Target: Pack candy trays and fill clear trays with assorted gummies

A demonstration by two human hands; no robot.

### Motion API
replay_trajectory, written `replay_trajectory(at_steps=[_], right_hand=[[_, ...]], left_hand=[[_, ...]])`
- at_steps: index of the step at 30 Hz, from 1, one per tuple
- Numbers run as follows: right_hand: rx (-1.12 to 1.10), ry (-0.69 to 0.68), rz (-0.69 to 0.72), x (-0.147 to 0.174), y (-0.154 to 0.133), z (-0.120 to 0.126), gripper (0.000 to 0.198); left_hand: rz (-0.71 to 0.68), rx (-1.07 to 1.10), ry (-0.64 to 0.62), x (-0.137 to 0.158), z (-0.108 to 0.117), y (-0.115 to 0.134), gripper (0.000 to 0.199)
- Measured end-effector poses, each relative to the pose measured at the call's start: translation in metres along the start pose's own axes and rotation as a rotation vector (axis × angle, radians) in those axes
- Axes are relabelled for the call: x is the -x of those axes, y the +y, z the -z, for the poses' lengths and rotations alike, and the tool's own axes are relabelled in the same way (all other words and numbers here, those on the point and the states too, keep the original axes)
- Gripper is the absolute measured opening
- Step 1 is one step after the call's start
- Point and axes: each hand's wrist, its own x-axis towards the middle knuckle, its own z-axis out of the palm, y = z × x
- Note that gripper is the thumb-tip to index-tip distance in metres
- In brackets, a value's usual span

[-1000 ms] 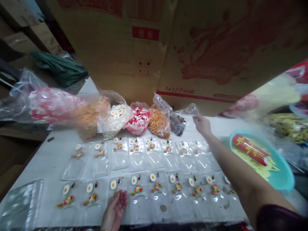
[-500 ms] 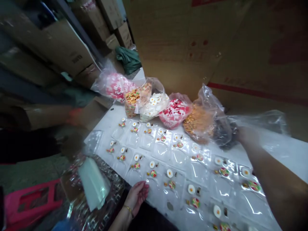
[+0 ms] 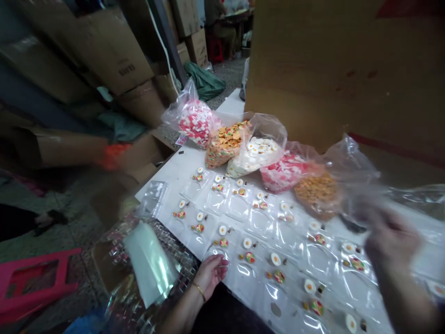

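My left hand (image 3: pixel 210 273), with a gold bangle at the wrist, rests at the near table edge, its fingers loosely bent and nothing seen in them. My right hand (image 3: pixel 396 236) is smeared by motion at the right, beside a clear plastic bag (image 3: pixel 361 197); what it holds, if anything, cannot be made out. Rows of clear plastic pouches (image 3: pixel 259 227) lie on the white table (image 3: pixel 194 155). On them sit small fried-egg pieces (image 3: pixel 276 259), round multicoloured pizza-like pieces (image 3: pixel 250 257) and little brown pieces.
Along the back stand open bags of pink-and-white pieces (image 3: pixel 196 120), pizza-like pieces (image 3: pixel 225 144), egg pieces (image 3: pixel 257 150), red-and-white pieces (image 3: pixel 283 171) and tan pieces (image 3: pixel 318 195). A large carton (image 3: pixel 313 69) rises behind. At left are a stack of clear sleeves (image 3: pixel 151 262) and a pink stool (image 3: pixel 38 283).
The view has swung left. My right hand has come back from the dark bag at the right end toward me. My left hand stays by the near edge.
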Motion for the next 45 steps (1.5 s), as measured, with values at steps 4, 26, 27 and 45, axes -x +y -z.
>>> replay_trajectory(at_steps=[4, 26, 27, 45], right_hand=[[-0.444, -0.358, -0.302, 0.052, -0.098, -0.141, 0.035], [0.208, -0.646, 0.184, -0.009, -0.152, -0.405, 0.015], [0.347, -0.648, 0.296, -0.014, -0.153, -0.413, 0.019], [0.526, -0.482, 0.401, -0.029, -0.094, -0.371, 0.031]], left_hand=[[-0.037, 0.068, -0.007, 0.005, 0.035, 0.027, 0.021], [-0.022, 0.434, 0.15, 0.009, 0.135, 0.044, 0.02], [-0.013, 0.442, 0.157, 0.008, 0.137, 0.042, 0.021], [0.004, 0.427, 0.219, -0.002, 0.144, 0.039, 0.024]])
